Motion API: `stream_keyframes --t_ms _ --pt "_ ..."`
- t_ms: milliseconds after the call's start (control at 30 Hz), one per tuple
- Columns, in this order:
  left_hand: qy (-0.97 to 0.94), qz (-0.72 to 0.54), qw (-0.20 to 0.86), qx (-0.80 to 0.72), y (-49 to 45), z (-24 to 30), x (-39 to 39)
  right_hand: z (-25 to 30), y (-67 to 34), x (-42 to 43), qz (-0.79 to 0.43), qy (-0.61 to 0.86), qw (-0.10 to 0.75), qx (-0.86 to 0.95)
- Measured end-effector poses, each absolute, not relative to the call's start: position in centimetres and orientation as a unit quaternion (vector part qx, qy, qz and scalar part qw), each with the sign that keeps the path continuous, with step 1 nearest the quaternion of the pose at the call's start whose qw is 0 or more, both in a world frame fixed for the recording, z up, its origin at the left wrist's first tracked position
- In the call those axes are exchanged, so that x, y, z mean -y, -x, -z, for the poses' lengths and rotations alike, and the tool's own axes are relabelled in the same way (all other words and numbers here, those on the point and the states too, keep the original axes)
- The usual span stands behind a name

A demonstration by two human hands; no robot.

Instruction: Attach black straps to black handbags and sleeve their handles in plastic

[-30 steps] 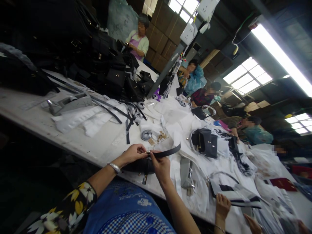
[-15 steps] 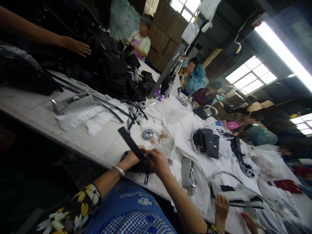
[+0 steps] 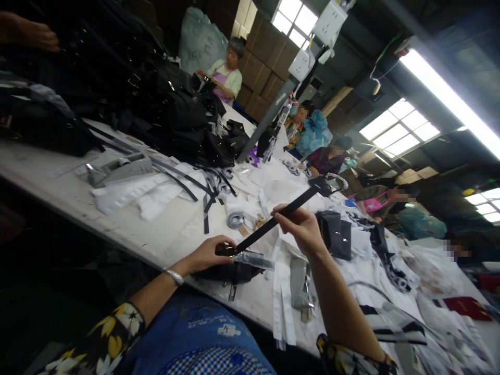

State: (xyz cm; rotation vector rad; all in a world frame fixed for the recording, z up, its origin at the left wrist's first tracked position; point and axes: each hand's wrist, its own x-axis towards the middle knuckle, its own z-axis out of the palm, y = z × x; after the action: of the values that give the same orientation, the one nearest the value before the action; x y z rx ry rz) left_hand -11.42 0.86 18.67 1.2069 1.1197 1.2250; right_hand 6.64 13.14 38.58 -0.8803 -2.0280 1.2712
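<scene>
A black strap stretches taut between my hands above the white table. My left hand pinches its lower end near the table's front edge, just over a small black bag with a clear plastic piece on it. Raised to the right, my right hand is closed round the strap's middle; the far end points up and right. A dark grey bag sits just right of my right hand.
A heap of black bags fills the table's far left. A grey tape dispenser, loose straps, tape rolls and white wrapping paper lie about. Several people sit along the far side. Someone's hand shows at the top left.
My right hand has lifted up and to the right, pulling the strap out straight. My left hand stays low at the black bag. The neighbour's hands at the lower right are out of view.
</scene>
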Motion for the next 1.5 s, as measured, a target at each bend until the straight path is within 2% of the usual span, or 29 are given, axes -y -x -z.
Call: stream_keyframes --t_ms 67,133,200,333,433,567,633,767,833,967,1167,1333,1500 --pt "-0.525 -0.512 0.476 -0.485 11.5 -18.4 -0.5 -38.8 -6.6 -13.3 -0.36 0.352 0.372 0.78" --pt "-0.527 -0.517 0.45 -0.503 11.4 -18.3 -0.3 -39.0 -6.5 -13.4 -0.321 0.358 0.416 0.772" --pt "-0.512 -0.525 0.436 -0.522 11.3 -18.0 -0.2 -39.0 -6.5 -13.5 -0.401 0.344 0.39 0.754" --pt "-0.497 -0.525 0.414 -0.553 11.3 -17.5 0.0 -38.2 -7.2 -13.8 -0.589 0.288 0.27 0.705" --pt "-0.503 -0.53 0.415 -0.542 11.3 -17.3 0.2 -37.1 -7.8 -14.1 -0.603 0.277 0.238 0.709" --pt "-0.545 -0.524 0.412 -0.509 11.3 -17.4 0.6 -36.2 -7.7 -14.0 -0.554 0.273 0.252 0.745" --pt "-0.552 -0.517 0.403 -0.515 11.4 -17.2 0.7 -35.9 -7.4 -13.5 -0.555 0.276 0.188 0.762" --pt "-0.531 -0.52 0.389 -0.545 11.1 -16.5 0.7 -34.2 -6.9 -12.1 -0.502 0.306 -0.032 0.808" --pt "-0.509 -0.53 0.387 -0.557 10.9 -16.2 0.7 -32.6 -6.7 -11.5 -0.428 0.334 -0.072 0.837" --pt "-0.484 -0.538 0.399 -0.563 10.5 -15.7 0.8 -29.7 -6.6 -11.2 -0.341 0.362 -0.061 0.865" --pt "-0.624 -0.48 0.38 -0.486 11.2 -14.7 1.2 -27.9 -7.0 -11.3 -0.511 0.43 -0.04 0.743" --pt "-0.704 -0.442 0.327 -0.45 11.9 -14.7 1.3 -29.2 -7.3 -12.6 -0.645 0.409 0.11 0.636" --pt "-0.682 -0.455 0.287 -0.496 11.7 -14.8 1.3 -31.4 -7.8 -13.3 -0.666 0.389 0.221 0.596"
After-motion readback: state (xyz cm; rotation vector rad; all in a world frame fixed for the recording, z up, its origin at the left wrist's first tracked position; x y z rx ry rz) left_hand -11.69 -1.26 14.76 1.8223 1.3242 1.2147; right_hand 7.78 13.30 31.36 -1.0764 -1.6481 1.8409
